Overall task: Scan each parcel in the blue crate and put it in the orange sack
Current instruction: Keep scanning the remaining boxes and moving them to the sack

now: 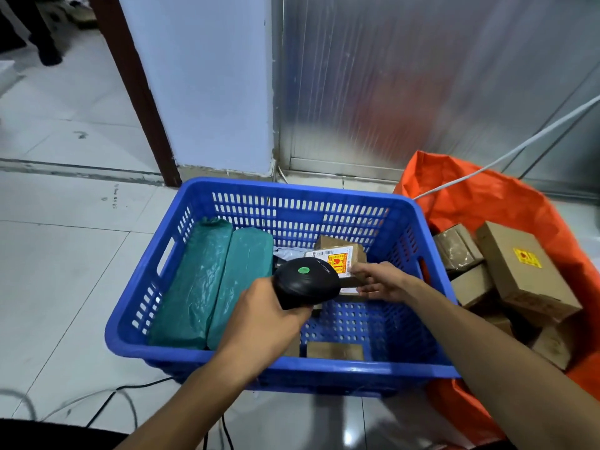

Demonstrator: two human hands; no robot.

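Down over the blue crate (292, 196), the head view shows both hands inside its rim. The left hand (263, 323) grips a black scanner (306, 282) by the handle, its head with a green dot aimed toward twelve o'clock. The right hand (381, 282) pinches a small cardboard parcel (341, 254) with a white and yellow label, held just ahead of the scanner, above the crate floor. Two long green wrapped parcels (211, 284) lie side by side against the crate's nine o'clock wall, filling that half. A flat brown parcel (334, 350) lies at the six o'clock wall; bare perforated floor shows between it and the hands. The orange sack (487, 196) touches the crate's three o'clock wall, mouth open, with several cardboard boxes (516, 271) piled inside. A white cable (506, 154) runs over the sack's far edge at one o'clock. Black cables (130, 394) trail on the tiled floor at seven o'clock. A white wall corner (211, 92) stands just beyond the crate at twelve.
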